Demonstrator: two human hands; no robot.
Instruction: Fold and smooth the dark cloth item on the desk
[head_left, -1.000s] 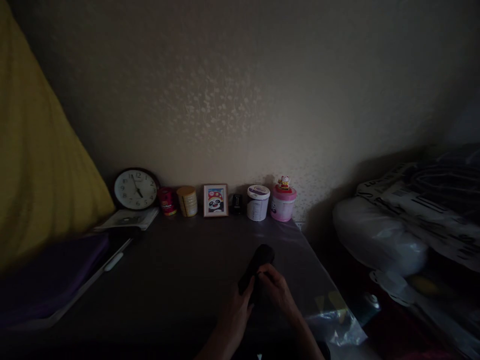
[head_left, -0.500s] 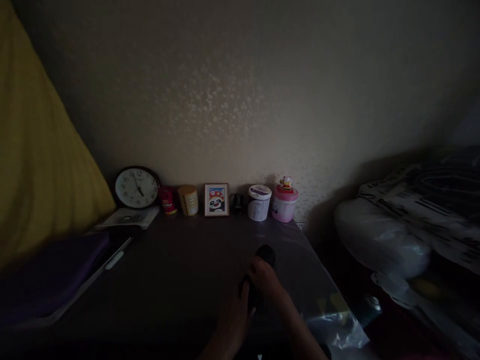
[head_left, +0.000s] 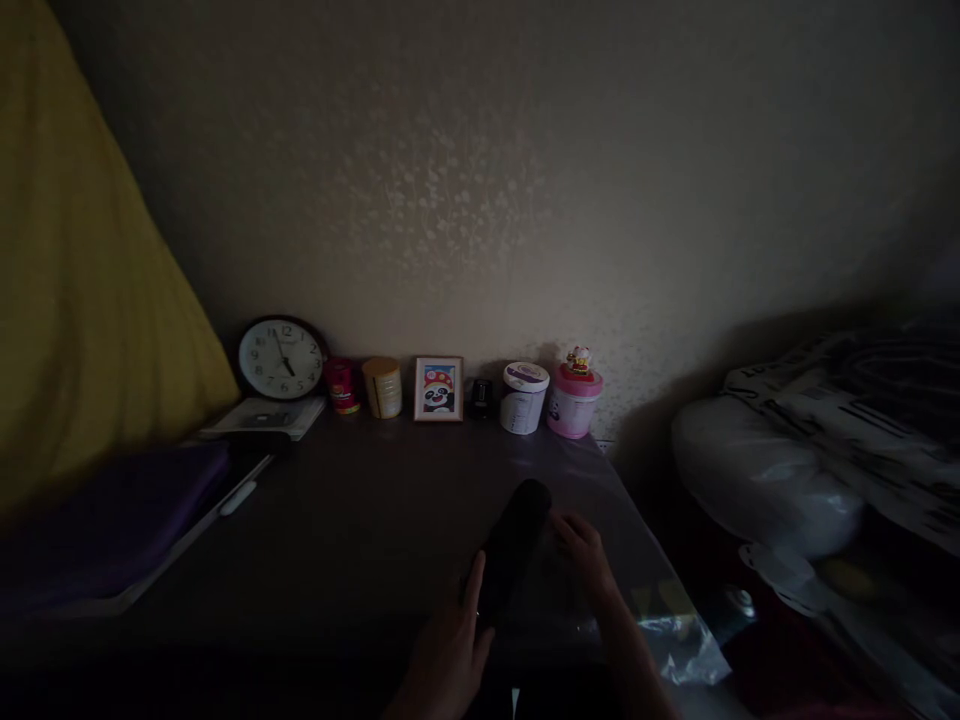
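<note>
A long black object with a rounded far end (head_left: 517,535) slants over the dark table; the dim light hides what kind of thing it is. Along its near left side, my left hand (head_left: 454,640) grips it, a finger stretched along the edge and the thumb lower down. My right hand (head_left: 583,548) is just right of the far end, fingers loosely extended and apart, holding nothing that I can see. Whether its fingertips touch the object is unclear.
Along the wall stand a clock (head_left: 281,358), a red can (head_left: 343,387), a yellow canister (head_left: 383,388), a framed panda picture (head_left: 439,390), a white tub (head_left: 524,400) and a pink tub (head_left: 574,405) topped by a figurine. A purple item (head_left: 127,515) lies left; plastic-wrapped bundles (head_left: 765,470) sit right.
My right hand has come off the top of the black object and moved right. More of the object now shows. My left hand stays on it, slightly lower and to the left.
</note>
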